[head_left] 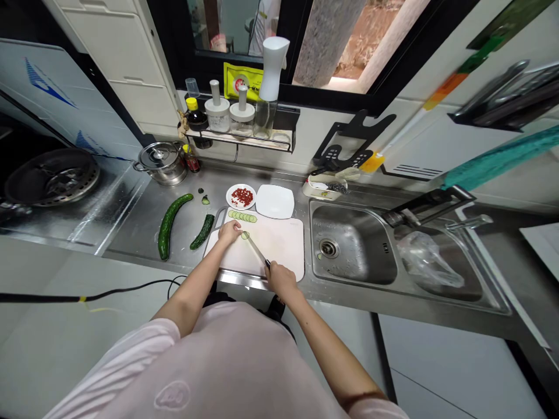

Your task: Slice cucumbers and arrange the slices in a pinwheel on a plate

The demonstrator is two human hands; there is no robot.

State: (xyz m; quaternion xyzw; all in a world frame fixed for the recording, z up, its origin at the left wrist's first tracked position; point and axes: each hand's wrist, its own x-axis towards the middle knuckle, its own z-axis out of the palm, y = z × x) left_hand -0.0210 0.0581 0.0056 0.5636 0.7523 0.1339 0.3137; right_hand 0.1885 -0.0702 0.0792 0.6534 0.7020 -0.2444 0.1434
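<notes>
Cucumber piece [245,235] sits on the white chopping board [283,244], just past the left hand [228,233], with its pale green cut face showing. Left fingers [236,228] are curled and pressed together, not spread, and bear on the piece from behind. Right hand [279,279] is closed around the handle of a kitchen knife [257,250], fingers wrapped tight. The blade runs up the board, with its tip at the cut face. A row of cucumber slices [241,216] lies just ahead of the left fingers. Beyond them stand a small plate [231,196] of chopped red pieces and a white plate [275,201]. Left of the left hand, on the steel counter [131,233], lie a cut cucumber [202,231] and a longer cucumber [168,224]. A steel sink [315,233] is right of the right hand.
</notes>
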